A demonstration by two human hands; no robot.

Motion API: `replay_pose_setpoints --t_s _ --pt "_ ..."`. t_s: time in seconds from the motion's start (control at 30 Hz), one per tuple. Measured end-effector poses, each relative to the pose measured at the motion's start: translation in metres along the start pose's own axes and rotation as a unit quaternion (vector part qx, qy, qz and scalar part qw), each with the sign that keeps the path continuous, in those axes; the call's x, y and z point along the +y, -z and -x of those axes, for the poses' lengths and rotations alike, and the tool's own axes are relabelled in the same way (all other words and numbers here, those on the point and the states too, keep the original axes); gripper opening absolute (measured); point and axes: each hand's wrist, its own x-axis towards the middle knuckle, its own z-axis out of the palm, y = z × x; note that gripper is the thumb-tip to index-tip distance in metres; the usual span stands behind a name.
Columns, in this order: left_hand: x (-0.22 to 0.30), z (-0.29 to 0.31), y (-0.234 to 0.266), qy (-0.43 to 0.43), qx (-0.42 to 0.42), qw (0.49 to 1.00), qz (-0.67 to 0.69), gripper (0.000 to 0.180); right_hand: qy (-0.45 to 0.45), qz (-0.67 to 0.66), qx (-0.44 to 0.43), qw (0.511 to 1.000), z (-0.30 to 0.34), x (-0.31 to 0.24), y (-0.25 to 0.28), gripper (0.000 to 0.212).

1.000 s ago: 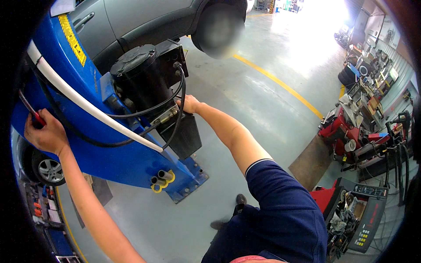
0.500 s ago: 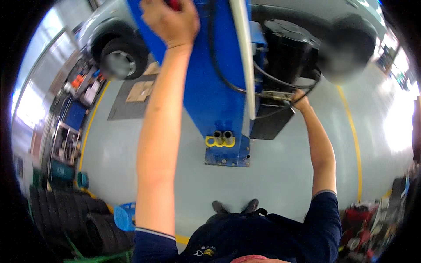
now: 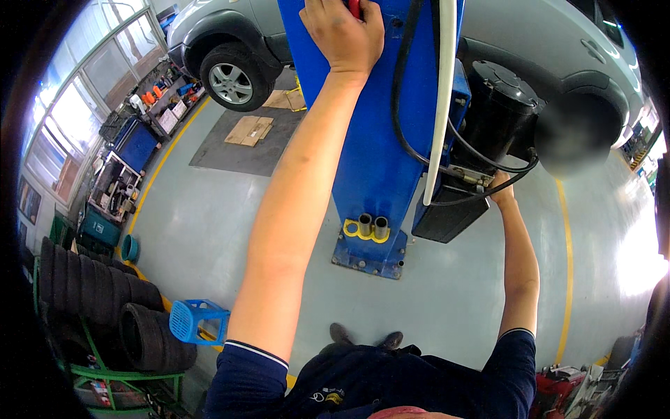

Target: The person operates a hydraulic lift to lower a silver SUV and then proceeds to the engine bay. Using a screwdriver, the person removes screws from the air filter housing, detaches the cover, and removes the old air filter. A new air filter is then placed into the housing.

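Observation:
A tall blue lift post [image 3: 373, 126] stands in front of me. My left hand [image 3: 345, 35] is high on its face, fingers curled and closed around a small red part [image 3: 355, 8], most of which is hidden. Lower and to the right, my right hand [image 3: 501, 188] is closed at the end of a metal valve block [image 3: 469, 174]; what its fingers grip there is hidden. The block sits between a black cylindrical motor [image 3: 499, 105] and a black tank [image 3: 450, 213]. Black hoses [image 3: 481, 157] loop around it, and a pale tube [image 3: 442, 91] runs down the post.
A silver car [image 3: 269, 28] stands behind the post. The post's base plate [image 3: 370, 260] is bolted to the floor, with two short metal tubes in a yellow holder [image 3: 356, 230]. Stacked tyres [image 3: 98, 283] and a blue stool [image 3: 199, 321] are at left; flat cardboard [image 3: 248, 130] lies beyond.
My view has shifted, so the post, car and both hands appear farther right, and the picture is sharper. Both hands keep their places on the post and valve block.

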Motion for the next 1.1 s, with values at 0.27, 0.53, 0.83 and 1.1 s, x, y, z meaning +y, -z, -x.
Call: replay_pose_setpoints --t_s 0.27,0.53,0.83,1.1 --pt "0.003 -0.002 0.001 -0.002 0.000 1.000 -0.008 0.028 -0.004 -0.053 0.013 0.999 0.001 -0.009 0.008 0.039" --pt "0.000 -0.004 0.005 -0.005 -0.004 1.000 0.004 0.028 0.043 -0.068 0.061 0.995 0.008 -0.031 0.018 0.034" --pt "0.007 -0.004 0.003 0.004 -0.001 1.000 0.004 0.028 -0.015 -0.012 0.022 1.000 0.005 -0.010 0.011 0.030" --pt "0.008 -0.005 0.002 0.009 -0.001 1.000 0.010 0.029 -0.041 0.053 -0.013 0.998 0.004 -0.015 0.019 0.030"
